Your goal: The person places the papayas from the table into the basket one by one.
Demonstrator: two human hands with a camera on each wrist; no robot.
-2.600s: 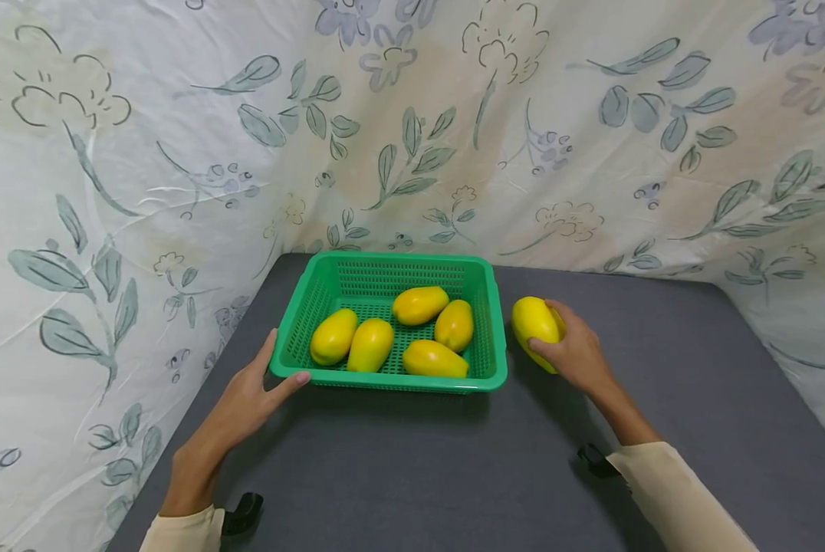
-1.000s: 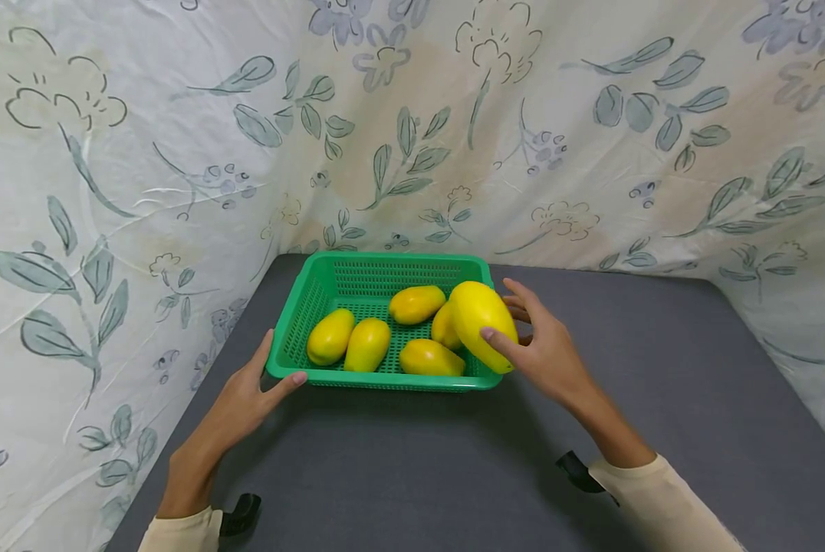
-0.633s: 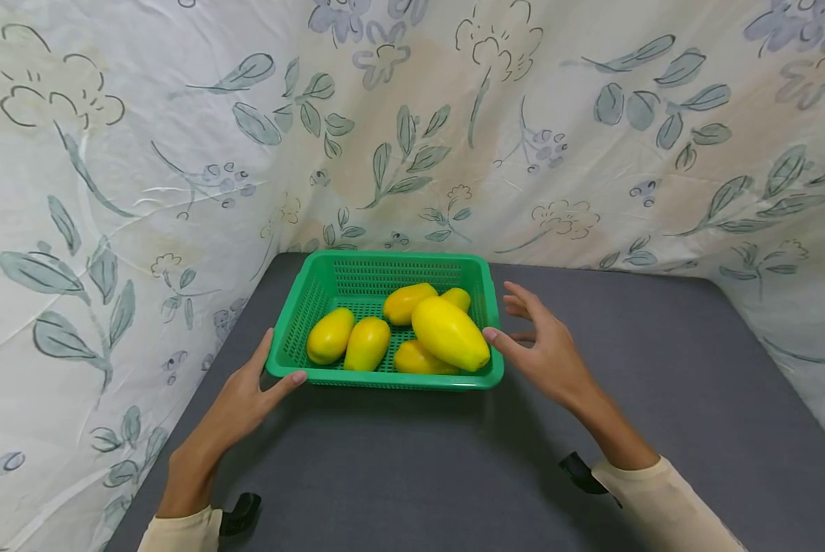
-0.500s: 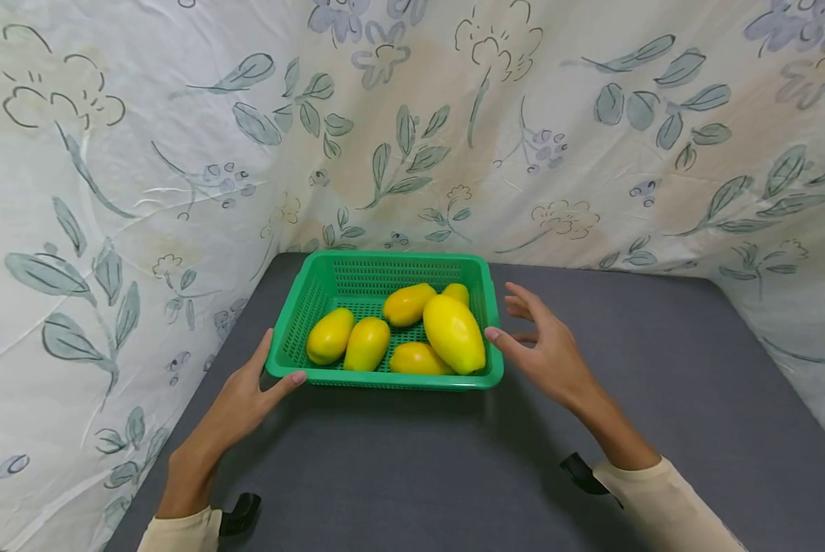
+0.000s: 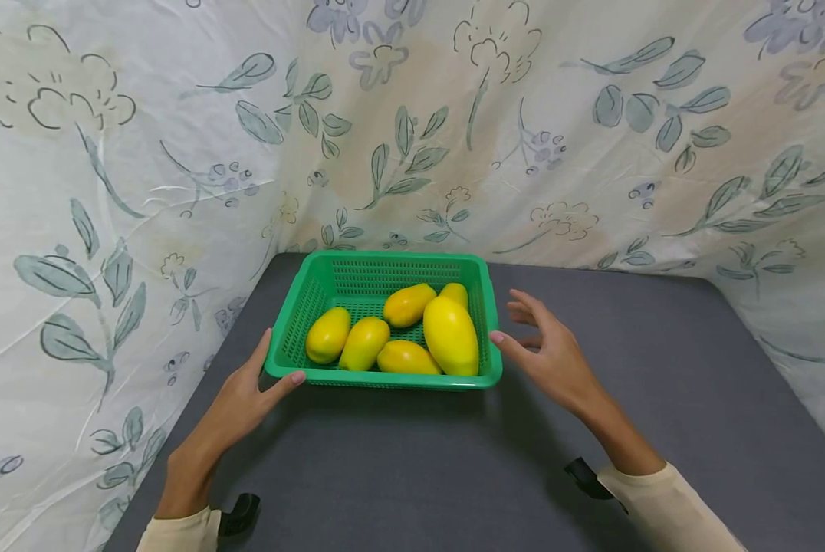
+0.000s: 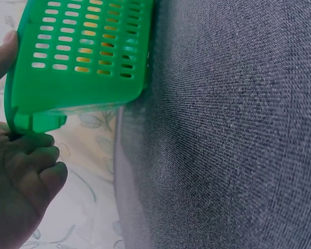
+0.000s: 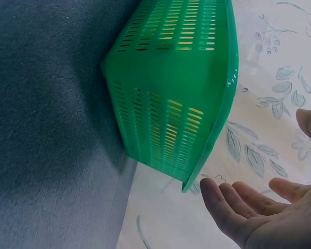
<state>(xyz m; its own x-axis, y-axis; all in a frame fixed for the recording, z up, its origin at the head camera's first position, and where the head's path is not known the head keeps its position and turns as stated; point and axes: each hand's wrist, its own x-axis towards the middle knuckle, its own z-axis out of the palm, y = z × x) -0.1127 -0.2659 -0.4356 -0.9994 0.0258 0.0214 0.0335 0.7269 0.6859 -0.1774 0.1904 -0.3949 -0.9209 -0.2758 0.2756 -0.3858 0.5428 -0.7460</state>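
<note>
In the head view a green perforated plastic basket (image 5: 392,377) stands on the dark grey cloth. It holds several smooth yellow oblong fruits that look like mangoes or papayas. The largest fruit (image 5: 451,337) lies at the right end, partly over another fruit (image 5: 455,294) behind it. My left hand (image 5: 241,406) grips the basket's left front corner, thumb along the front rim. In the left wrist view its fingers (image 6: 46,161) curl at the rim's end. My right hand (image 5: 550,356) is just off the right rim, fingers spread and loosely bent, nothing in them; the right wrist view shows a gap.
The grey cloth-covered surface (image 5: 399,468) stretches in front of the basket and to its right. A white floral curtain (image 5: 412,138) hangs close behind the basket and along the left side.
My right hand carried the large fruit from the cloth over the right rim and let it go inside. It settled upright-lengthwise, and the front fruits shifted left. The left hand kept its hold.
</note>
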